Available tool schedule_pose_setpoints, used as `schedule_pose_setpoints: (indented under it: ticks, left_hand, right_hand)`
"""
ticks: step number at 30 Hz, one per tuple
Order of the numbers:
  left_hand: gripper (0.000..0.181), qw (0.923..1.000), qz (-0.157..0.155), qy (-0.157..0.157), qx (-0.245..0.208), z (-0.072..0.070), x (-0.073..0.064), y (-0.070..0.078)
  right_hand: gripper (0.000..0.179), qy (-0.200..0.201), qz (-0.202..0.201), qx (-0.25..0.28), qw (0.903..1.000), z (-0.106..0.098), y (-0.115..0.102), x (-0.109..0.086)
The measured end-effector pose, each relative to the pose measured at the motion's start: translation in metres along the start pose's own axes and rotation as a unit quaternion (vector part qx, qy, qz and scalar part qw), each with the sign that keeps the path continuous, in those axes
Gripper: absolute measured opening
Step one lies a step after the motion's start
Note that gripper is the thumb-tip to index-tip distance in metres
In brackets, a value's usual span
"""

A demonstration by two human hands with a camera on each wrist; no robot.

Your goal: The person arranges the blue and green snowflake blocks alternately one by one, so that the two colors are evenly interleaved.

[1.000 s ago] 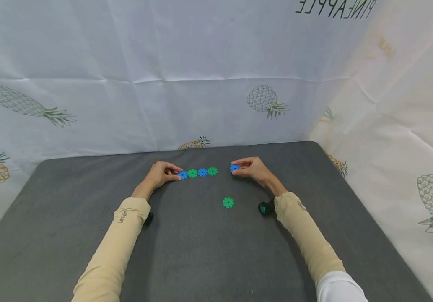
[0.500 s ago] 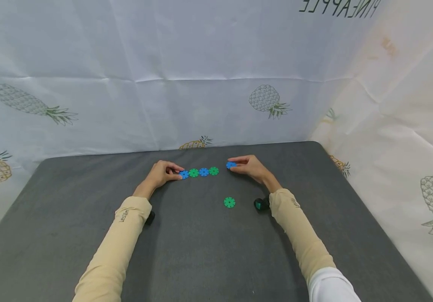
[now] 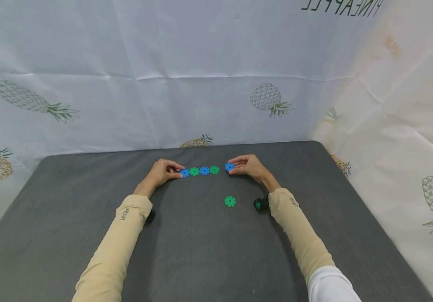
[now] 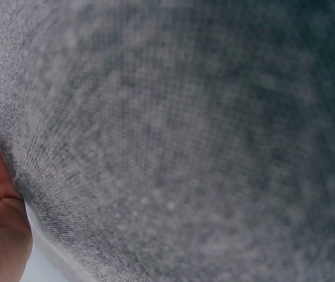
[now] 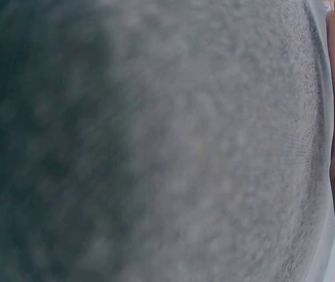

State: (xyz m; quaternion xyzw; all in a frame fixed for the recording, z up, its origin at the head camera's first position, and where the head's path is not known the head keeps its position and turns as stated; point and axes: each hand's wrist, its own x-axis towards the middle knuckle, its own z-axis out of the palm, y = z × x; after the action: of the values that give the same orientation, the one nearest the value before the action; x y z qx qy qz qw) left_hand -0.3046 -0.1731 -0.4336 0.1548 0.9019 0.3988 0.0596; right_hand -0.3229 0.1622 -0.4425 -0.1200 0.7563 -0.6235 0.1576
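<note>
Four-part wording aside, a row of notched plastic discs lies toward the back of the table in the head view. My left hand (image 3: 161, 173) pinches the blue disc (image 3: 185, 173) at the row's left end. To its right follow a green disc (image 3: 194, 171), another blue disc (image 3: 204, 170) and another green disc (image 3: 214, 169). Right of the row, a small gap away, my right hand (image 3: 250, 167) pinches a further blue disc (image 3: 229, 166) between thumb and fingers. Both wrist views show only part of each hand, without the discs.
A loose green disc (image 3: 230, 201) lies nearer the front of the dark grey table (image 3: 201, 251). Behind the table hangs a white cloth (image 3: 125, 113) printed with pineapples. A black wrist camera (image 3: 260, 204) sits under the right forearm.
My right hand has moved left with its blue disc, closer to the row's right end, and the disc now faces up more flatly. My left hand keeps its hold in place.
</note>
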Motion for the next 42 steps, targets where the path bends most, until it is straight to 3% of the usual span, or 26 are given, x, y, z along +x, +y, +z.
schedule_pose_setpoints:
  ticks: [11, 27, 31, 38, 42]
  left_hand:
    - [0.026, 1.0000, 0.004, -0.001, -0.002, 0.000, 0.001, 0.000]
    - [0.026, 1.0000, 0.006, -0.001, 0.000, 0.000, 0.001, -0.002]
    - [0.026, 1.0000, 0.007, -0.002, 0.001, 0.001, 0.001, -0.003]
    - [0.026, 1.0000, 0.006, -0.003, 0.001, 0.000, 0.003, -0.004]
    - [0.026, 1.0000, 0.006, -0.004, 0.002, 0.000, 0.003, -0.004]
  right_hand:
    - [0.037, 0.012, -0.012, -0.052, 0.9985, 0.009, -0.002, 0.010]
    - [0.031, 0.026, -0.021, -0.146, 0.9887, 0.017, -0.007, 0.014]
    - [0.031, 0.020, -0.017, -0.190, 0.9815, 0.016, -0.008, 0.016]
    - [0.031, 0.006, -0.011, -0.279, 0.9601, 0.016, -0.016, 0.018]
    - [0.032, -0.004, -0.006, -0.284, 0.9587, 0.015, -0.018, 0.018]
